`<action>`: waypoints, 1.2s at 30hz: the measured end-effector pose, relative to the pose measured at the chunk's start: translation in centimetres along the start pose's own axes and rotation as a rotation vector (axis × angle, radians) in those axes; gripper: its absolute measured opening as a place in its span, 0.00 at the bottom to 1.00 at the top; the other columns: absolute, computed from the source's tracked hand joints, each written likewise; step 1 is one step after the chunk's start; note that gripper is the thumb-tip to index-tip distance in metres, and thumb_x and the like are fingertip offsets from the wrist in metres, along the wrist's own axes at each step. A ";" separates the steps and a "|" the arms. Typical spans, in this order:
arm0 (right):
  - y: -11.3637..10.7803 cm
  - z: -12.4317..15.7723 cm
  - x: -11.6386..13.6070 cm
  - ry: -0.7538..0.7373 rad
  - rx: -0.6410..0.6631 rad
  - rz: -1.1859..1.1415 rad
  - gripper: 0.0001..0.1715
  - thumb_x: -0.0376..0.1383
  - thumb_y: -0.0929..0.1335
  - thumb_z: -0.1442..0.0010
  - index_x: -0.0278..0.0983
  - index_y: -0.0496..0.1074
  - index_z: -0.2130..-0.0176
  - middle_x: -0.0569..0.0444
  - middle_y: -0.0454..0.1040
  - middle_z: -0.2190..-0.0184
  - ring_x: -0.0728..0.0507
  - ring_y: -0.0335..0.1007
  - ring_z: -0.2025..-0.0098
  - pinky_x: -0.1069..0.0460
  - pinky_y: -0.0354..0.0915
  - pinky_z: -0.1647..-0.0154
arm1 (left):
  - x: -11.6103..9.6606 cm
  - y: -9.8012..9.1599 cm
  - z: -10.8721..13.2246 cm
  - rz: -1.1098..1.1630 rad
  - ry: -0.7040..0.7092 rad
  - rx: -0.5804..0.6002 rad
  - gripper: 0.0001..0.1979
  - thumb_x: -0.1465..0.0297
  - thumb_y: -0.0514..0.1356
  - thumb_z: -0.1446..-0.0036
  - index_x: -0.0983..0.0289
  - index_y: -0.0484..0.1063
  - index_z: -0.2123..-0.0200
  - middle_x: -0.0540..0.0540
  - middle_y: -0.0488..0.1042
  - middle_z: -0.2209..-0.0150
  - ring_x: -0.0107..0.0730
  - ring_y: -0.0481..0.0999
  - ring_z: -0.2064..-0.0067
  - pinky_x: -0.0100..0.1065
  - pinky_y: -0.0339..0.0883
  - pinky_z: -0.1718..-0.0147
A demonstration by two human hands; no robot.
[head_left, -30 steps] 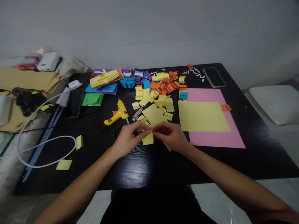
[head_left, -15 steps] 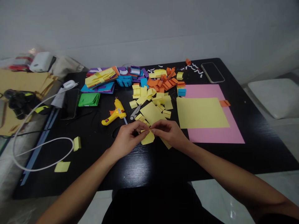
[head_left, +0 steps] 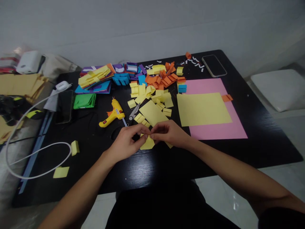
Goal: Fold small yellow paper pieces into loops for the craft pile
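My left hand (head_left: 130,140) and my right hand (head_left: 168,134) meet over the middle of the black table, fingertips pinched together. Between them they hold a small piece of yellow paper (head_left: 147,143), which hangs below the fingers; its upper edge is hidden by them. Just beyond lie a larger yellow paper sheet (head_left: 153,113), folded yellow paper pieces (head_left: 140,120) and a pair of scissors (head_left: 134,111). To the left of the scissors rests a yellow glue gun (head_left: 112,113) with its glue stick pointing toward my left hand.
Yellow card (head_left: 205,109) overlaps a pink sheet (head_left: 218,133) on the right, near a phone (head_left: 214,65). Orange folded papers (head_left: 164,81) and stacked coloured papers (head_left: 96,78) line the back. A white cable (head_left: 69,152) loops at left beside another phone (head_left: 64,106).
The view has shifted slightly, so the table's contents appear a little further left. Both hands keep pinching the yellow paper, with only slight finger movement.
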State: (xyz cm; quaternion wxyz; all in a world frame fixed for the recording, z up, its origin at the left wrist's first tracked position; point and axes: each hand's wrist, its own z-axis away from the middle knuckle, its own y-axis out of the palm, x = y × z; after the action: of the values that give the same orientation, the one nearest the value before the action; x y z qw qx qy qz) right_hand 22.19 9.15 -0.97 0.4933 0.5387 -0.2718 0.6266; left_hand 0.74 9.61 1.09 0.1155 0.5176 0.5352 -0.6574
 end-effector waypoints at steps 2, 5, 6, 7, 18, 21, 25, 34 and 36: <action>0.0 0.1 0.0 0.042 0.047 -0.027 0.10 0.37 0.79 0.51 0.35 0.80 0.69 0.56 0.80 0.76 0.48 0.79 0.74 0.53 0.75 0.67 | 0.0 -0.2 -0.1 0.002 -0.002 0.052 0.06 0.76 0.61 0.36 0.62 0.77 0.60 0.48 0.81 0.66 0.25 0.78 0.66 0.25 0.69 0.66; 0.1 0.1 -0.2 0.081 0.071 -0.038 0.12 0.37 0.80 0.53 0.34 0.80 0.69 0.56 0.81 0.76 0.48 0.79 0.73 0.53 0.74 0.66 | 0.1 -0.4 -0.2 0.009 -0.002 0.102 0.05 0.76 0.61 0.37 0.62 0.77 0.61 0.48 0.81 0.66 0.25 0.78 0.66 0.26 0.68 0.67; 0.1 0.2 -0.2 0.087 0.068 -0.033 0.11 0.36 0.80 0.53 0.35 0.79 0.70 0.57 0.80 0.76 0.48 0.78 0.74 0.53 0.74 0.67 | 0.1 -0.4 -0.2 0.013 -0.001 0.111 0.05 0.75 0.62 0.37 0.62 0.77 0.61 0.48 0.81 0.65 0.25 0.78 0.66 0.26 0.68 0.67; 0.1 0.2 -0.2 0.089 0.065 -0.024 0.09 0.35 0.79 0.53 0.35 0.79 0.70 0.57 0.80 0.77 0.49 0.78 0.74 0.53 0.74 0.67 | 0.1 -0.5 -0.2 0.016 -0.001 0.120 0.05 0.75 0.62 0.37 0.62 0.77 0.60 0.48 0.81 0.65 0.25 0.78 0.66 0.27 0.68 0.66; 0.5 0.5 -0.3 -0.066 -0.084 0.196 0.04 0.34 0.75 0.48 0.35 0.80 0.69 0.57 0.79 0.75 0.50 0.76 0.73 0.55 0.71 0.68 | 0.1 -0.6 -0.2 0.064 -0.143 0.081 0.05 0.70 0.61 0.35 0.63 0.77 0.59 0.47 0.75 0.74 0.25 0.72 0.73 0.25 0.63 0.74; 0.9 0.9 -0.4 -0.182 -0.166 0.315 0.04 0.34 0.74 0.46 0.35 0.80 0.68 0.55 0.80 0.73 0.48 0.76 0.71 0.54 0.70 0.68 | 0.3 -0.3 -0.1 0.075 -0.193 0.050 0.09 0.63 0.63 0.34 0.63 0.78 0.63 0.47 0.75 0.74 0.25 0.71 0.73 0.26 0.62 0.74; 1.5 1.3 -0.5 -0.270 -0.233 0.393 0.04 0.35 0.73 0.43 0.35 0.79 0.67 0.54 0.80 0.73 0.48 0.77 0.71 0.53 0.71 0.68 | 0.6 0.0 -0.1 0.095 -0.206 0.019 0.13 0.59 0.64 0.34 0.63 0.79 0.63 0.49 0.78 0.71 0.27 0.73 0.71 0.27 0.64 0.71; 1.1 0.9 -0.5 -0.192 -0.157 0.190 0.11 0.40 0.75 0.42 0.36 0.79 0.61 0.51 0.82 0.67 0.45 0.80 0.66 0.50 0.76 0.62 | 0.7 -0.1 -0.3 0.104 -0.178 -0.001 0.12 0.61 0.60 0.31 0.62 0.79 0.61 0.49 0.78 0.72 0.28 0.74 0.70 0.28 0.66 0.71; 1.1 0.9 -0.5 -0.199 -0.190 0.218 0.09 0.39 0.75 0.41 0.36 0.79 0.63 0.52 0.81 0.69 0.45 0.79 0.67 0.50 0.75 0.63 | 0.6 0.0 -0.2 0.101 -0.179 -0.017 0.10 0.62 0.60 0.31 0.62 0.77 0.58 0.50 0.79 0.68 0.29 0.77 0.67 0.29 0.69 0.70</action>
State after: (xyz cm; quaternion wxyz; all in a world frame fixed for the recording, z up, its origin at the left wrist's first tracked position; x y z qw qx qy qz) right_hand 21.55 7.82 -1.05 0.4418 0.5163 -0.4344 0.5913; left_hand 0.57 10.00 0.62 0.2001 0.4821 0.5017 -0.6898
